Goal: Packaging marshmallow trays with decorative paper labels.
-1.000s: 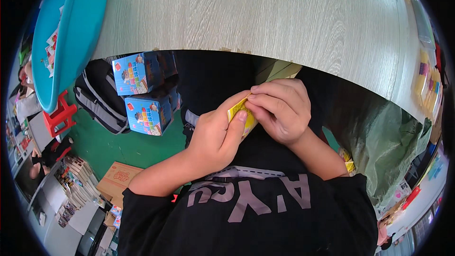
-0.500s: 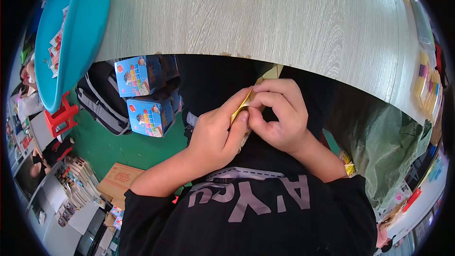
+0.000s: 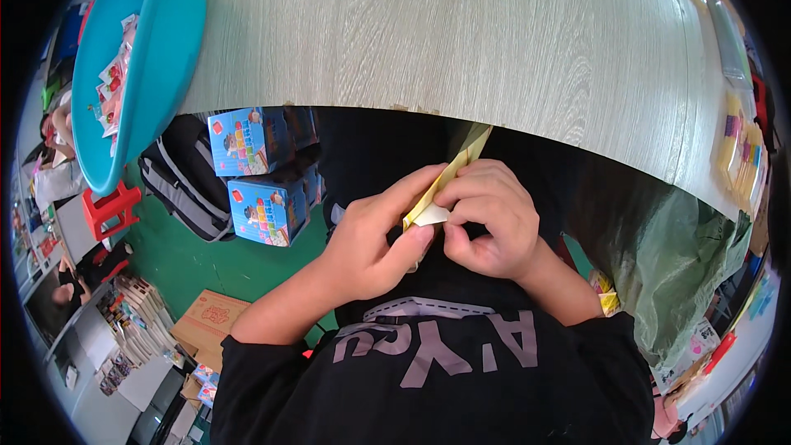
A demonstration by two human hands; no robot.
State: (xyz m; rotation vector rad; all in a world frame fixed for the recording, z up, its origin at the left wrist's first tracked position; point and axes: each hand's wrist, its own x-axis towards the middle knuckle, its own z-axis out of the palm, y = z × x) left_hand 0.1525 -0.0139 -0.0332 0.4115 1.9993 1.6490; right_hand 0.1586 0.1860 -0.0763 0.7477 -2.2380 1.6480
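1 thin, folded yellow card (image 3: 446,178), long, straight-edged, w/ small white flap (image 3: 430,216). Pinched betw thumb & fingers of L hand (image 3: 372,241); just L of R hand (image 3: 494,216), curled by flap, can't tell if gripping. Just off near edge of wood-grain table (image 3: 461,33).

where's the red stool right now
In the head view, the red stool stands at the left, just below the blue basin and left of the backpack.

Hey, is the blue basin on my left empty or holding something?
Not empty: the basin holds several small, pale packets with red prints. How full, I cannot tell.
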